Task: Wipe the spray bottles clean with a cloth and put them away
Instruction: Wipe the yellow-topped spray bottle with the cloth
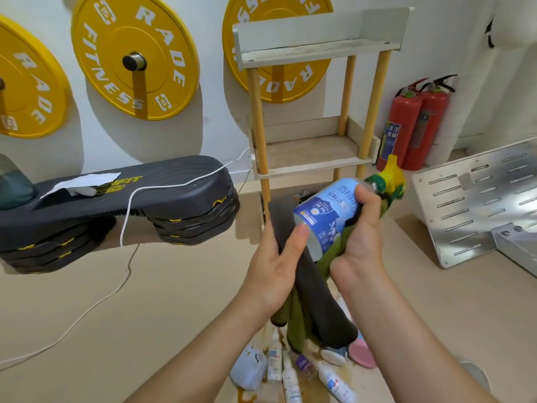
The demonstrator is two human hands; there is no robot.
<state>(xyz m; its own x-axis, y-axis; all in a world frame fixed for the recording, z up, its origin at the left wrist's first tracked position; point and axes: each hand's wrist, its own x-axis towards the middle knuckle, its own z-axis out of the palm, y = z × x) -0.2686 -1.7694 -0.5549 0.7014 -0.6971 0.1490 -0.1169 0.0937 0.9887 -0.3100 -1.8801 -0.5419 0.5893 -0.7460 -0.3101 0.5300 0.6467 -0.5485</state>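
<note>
A clear spray bottle (pixel 325 212) with a blue label and a yellow-green trigger head lies tilted in front of me, head pointing up and right. My right hand (pixel 363 228) grips its upper body through a green part of the cloth. My left hand (pixel 276 257) holds the bottle's base end and the grey-and-green cloth (pixel 316 295), which hangs down below both hands. Several small white spray bottles (pixel 290 376) lie on the floor beneath. A white shelf rack (pixel 313 152) with yellow posts stands behind, against the wall.
A dark aerobic step (pixel 122 199) with a white cable over it stands at left. Two red fire extinguishers (pixel 412 123) stand right of the rack. A slotted metal panel (pixel 476 202) leans at right. Yellow weight plates (pixel 133 53) hang on the wall.
</note>
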